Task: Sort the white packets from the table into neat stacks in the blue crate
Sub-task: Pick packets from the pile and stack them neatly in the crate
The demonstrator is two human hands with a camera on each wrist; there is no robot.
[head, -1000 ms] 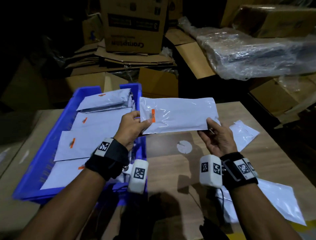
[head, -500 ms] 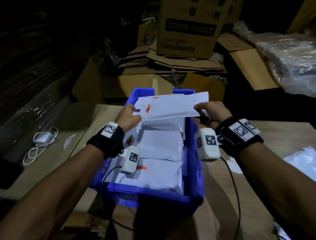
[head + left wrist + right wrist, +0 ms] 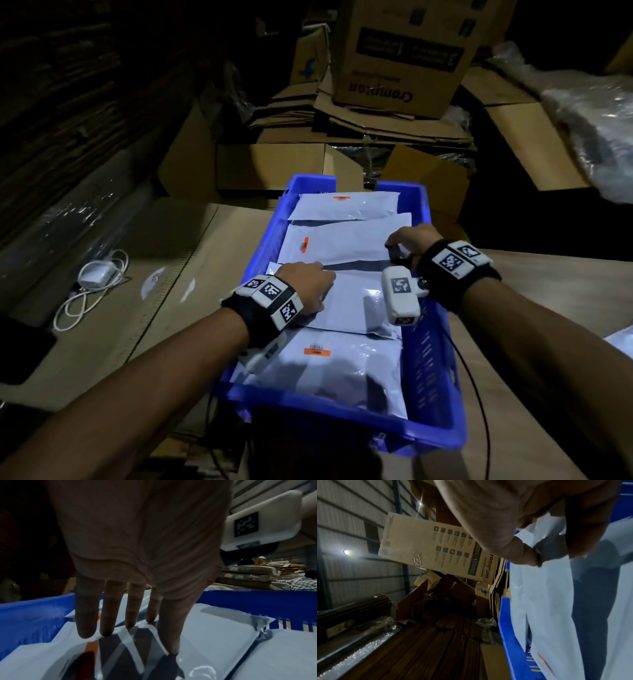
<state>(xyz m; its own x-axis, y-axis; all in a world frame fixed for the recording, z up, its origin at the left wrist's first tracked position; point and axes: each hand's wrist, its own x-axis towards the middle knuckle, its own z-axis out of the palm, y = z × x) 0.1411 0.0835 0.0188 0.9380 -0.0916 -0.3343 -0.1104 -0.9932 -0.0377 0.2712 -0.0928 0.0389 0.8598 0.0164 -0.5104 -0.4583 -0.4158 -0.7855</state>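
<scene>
The blue crate (image 3: 431, 370) holds several white packets in rows. The second packet from the far end (image 3: 342, 245), with an orange label, lies flat. My right hand (image 3: 407, 240) pinches its right edge between thumb and fingers, and in the right wrist view this hand (image 3: 554, 553) grips the white packet (image 3: 547, 601) beside the crate wall (image 3: 510, 628). My left hand (image 3: 305, 287) lies flat on the packet nearer to me (image 3: 356, 301). Its straight fingers (image 3: 120, 615) press the glossy packet (image 3: 214, 628) inside the crate (image 3: 25, 615).
A Crompton cardboard box (image 3: 400, 51) and flattened cartons pile up behind the crate. A white charger with its cable (image 3: 92, 281) lies on the left surface. One loose white packet (image 3: 621, 342) shows at the right edge. A plastic-wrapped bundle (image 3: 599, 120) sits at the far right.
The packet I held in both hands went left from over the table into the crate and now lies flat. My left hand let go and pressed down on the nearer packet.
</scene>
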